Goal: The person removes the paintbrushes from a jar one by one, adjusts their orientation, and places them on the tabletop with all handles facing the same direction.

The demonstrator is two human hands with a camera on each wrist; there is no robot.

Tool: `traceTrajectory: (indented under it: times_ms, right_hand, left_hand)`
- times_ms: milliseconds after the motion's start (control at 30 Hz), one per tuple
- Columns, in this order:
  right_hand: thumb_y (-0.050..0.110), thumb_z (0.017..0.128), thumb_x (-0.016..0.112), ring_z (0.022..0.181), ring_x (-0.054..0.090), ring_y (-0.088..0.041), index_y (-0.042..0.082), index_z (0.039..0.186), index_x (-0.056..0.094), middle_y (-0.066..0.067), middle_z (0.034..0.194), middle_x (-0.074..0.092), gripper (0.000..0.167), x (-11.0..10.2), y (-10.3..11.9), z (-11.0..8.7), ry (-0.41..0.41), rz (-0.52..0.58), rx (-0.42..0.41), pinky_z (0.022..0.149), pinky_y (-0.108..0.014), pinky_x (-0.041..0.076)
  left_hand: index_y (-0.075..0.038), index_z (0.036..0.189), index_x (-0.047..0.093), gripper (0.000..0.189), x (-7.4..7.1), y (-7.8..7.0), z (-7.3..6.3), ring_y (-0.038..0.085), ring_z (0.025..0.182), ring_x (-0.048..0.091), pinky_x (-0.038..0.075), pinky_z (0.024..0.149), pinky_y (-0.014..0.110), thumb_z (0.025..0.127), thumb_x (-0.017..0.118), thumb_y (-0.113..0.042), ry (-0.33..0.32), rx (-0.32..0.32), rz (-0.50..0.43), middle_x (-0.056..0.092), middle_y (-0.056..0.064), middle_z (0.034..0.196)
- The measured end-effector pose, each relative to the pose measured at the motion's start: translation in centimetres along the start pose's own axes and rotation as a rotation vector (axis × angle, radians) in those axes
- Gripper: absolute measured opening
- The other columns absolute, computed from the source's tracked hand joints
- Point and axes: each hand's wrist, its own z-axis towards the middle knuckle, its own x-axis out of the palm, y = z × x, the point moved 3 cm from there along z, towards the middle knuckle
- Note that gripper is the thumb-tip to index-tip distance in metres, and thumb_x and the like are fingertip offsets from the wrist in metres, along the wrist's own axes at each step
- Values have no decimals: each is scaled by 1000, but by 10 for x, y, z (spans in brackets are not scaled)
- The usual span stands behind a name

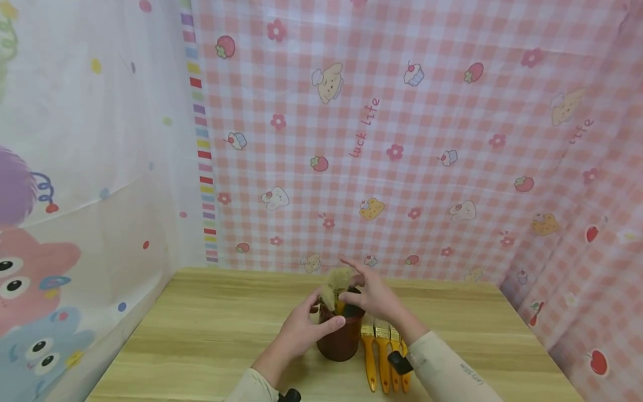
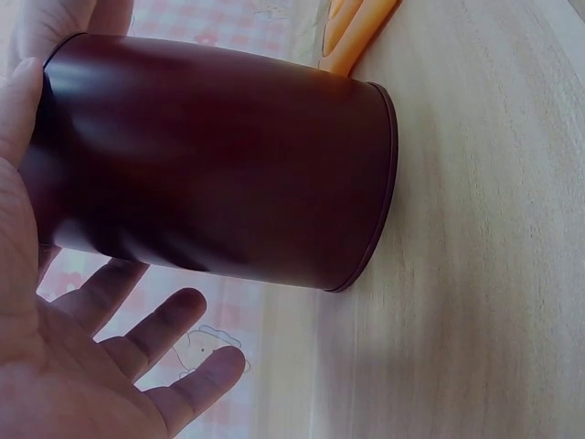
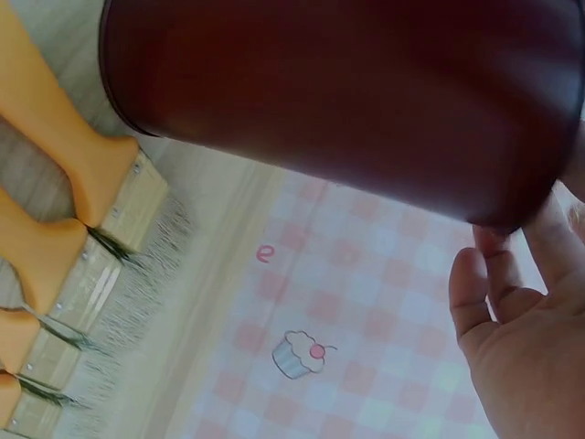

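A dark red cylindrical pot (image 1: 339, 341) stands upright on the table, with pale bristle heads (image 1: 339, 277) sticking up from its mouth. My left hand (image 1: 303, 328) grips the pot near its rim, thumb across the front. Three of its fingers (image 2: 160, 325) spread away from the wall in the left wrist view. Over the mouth's right side is my right hand (image 1: 374, 291), its thumb and bent fingers right at the bristles and rim; I cannot tell whether it pinches a brush. Inside the pot, the lower parts of the bristle heads are mostly hidden.
Several flat paintbrushes with orange handles (image 1: 384, 363) lie side by side just right of the pot, bristles toward the back, partly under my right forearm. The wooden tabletop (image 1: 216, 329) ends at a pink checked cloth (image 1: 402, 184) behind and patterned cloths at both sides.
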Motion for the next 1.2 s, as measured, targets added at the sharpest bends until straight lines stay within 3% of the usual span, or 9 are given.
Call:
traceTrajectory:
  times_ms: [233,433,600,733,1033,1200]
  right_hand:
    - [13,101,76,83,75,-30,23,164,40,-18,94,74,73,-25,3,5,-174,129,-36,74,-37,62]
    - [13,101,76,82,80,-22,26,164,41,-25,105,76,74,-52,3,2,-342,273,40,81,-42,68]
    - [17,101,77,80,80,-17,31,166,37,-14,102,79,77,-70,-8,-1,-354,410,147,85,-41,67]
    - [16,102,75,84,80,-20,29,168,34,-5,99,80,79,-79,-20,-6,-349,473,195,85,-35,67]
    - [14,103,74,86,79,-21,21,171,27,1,97,78,83,-98,-35,-19,-341,476,252,84,-34,67]
    - [17,103,74,86,79,-20,24,171,27,-1,97,78,83,-109,-42,-28,-332,443,276,86,-34,66]
  left_hand:
    - [-23,170,33,95,-1,-2,0,44,145,53,51,109,66,94,75,-63,-8,-21,1,52,13,162]
    - [-26,169,35,94,-1,-4,-2,43,143,53,51,109,66,93,77,-63,-8,-20,3,54,11,160]
    - [-26,169,34,96,0,-4,-4,41,143,54,52,108,65,92,78,-62,-8,-30,-4,54,11,160]
    - [-28,169,35,93,0,-4,-3,40,142,54,53,108,64,93,78,-61,-15,-25,0,55,9,159]
    - [-28,169,35,93,1,-4,-4,40,142,54,53,108,64,93,78,-60,-15,-17,-3,55,10,159]
    - [-27,169,34,94,1,-4,-5,41,143,54,52,108,65,93,78,-61,-12,-19,-6,54,11,160]
